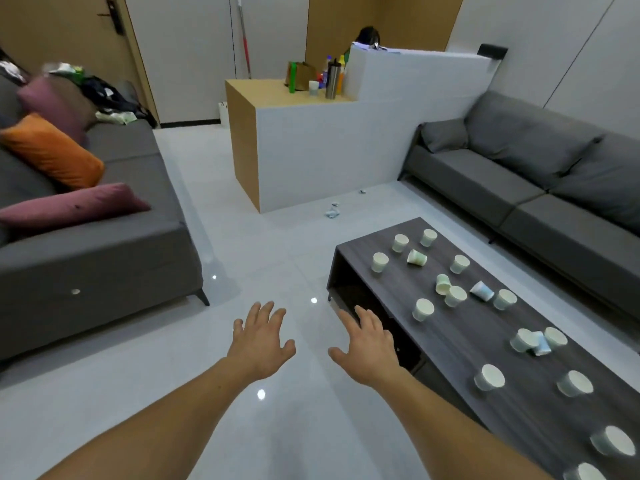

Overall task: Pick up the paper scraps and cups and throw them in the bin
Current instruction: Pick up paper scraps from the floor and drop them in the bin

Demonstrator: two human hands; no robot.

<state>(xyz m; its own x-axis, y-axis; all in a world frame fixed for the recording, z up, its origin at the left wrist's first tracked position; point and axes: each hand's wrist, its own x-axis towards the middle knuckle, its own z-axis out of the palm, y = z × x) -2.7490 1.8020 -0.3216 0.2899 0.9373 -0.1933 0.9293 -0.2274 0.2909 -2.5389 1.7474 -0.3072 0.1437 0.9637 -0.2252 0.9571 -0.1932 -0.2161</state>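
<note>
reaching forward over the pale tiled floor [145, 393], we hold both bare arms out with the palms turned down. our left hand [260, 341] is spread wide, fingers straight and apart, grasping nothing. our right hand [369, 344] is likewise released and empty, fingers loosely extended, just beside the near corner of the dark wooden coffee table [460, 344]; we cannot tell whether it touches the edge.

the cups [423, 309] are scattered along the tabletop to our right. most are standing; a few lie on their sides, among them a greenish one [416, 258] near the far end and a bluish one [481, 291] toward the middle. the paper scraps [333, 211] lie on the floor beyond the table, near the foot of a white and wood counter [311, 150].

a grey sofa [104, 258] with an orange cushion [52, 150] and a purple cushion [69, 206] stands on our left. another grey sofa [502, 181] runs along the wall behind the table. bottles and a steel flask [331, 79] stand on the counter.
</note>
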